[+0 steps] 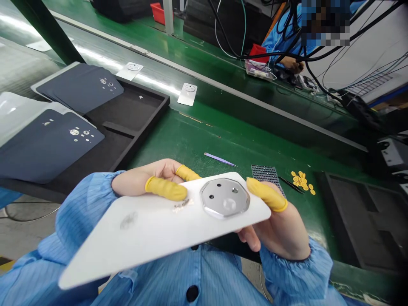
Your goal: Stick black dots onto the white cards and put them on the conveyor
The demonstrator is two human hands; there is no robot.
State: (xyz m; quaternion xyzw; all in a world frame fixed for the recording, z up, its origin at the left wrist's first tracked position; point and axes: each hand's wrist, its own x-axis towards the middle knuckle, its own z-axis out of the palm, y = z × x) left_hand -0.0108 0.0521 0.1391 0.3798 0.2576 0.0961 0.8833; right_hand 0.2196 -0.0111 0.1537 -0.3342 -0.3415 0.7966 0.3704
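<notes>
A white phone back cover [153,229] is held tilted in front of me, with a silver octagonal camera ring [225,197] near its right end. My left hand [159,176] is closed on the cover's far edge, its yellow-cotted thumb pressing beside a patch of small bright marks. At the right end, my right hand [274,212] grips the cover, a yellow-cotted thumb on the corner by the camera ring. Some of its fingers show below the cover. Other fingertips are hidden behind it.
Purple tweezers [219,159], a sheet of black dots [266,174], dark tweezers [291,185] and several yellow finger cots [301,180] lie on the green bench. Left, a black tray [140,134] holds dark covers [51,142]. Another tray [347,212] stands right. Behind hang cables; a co-worker's hand [291,64] shows.
</notes>
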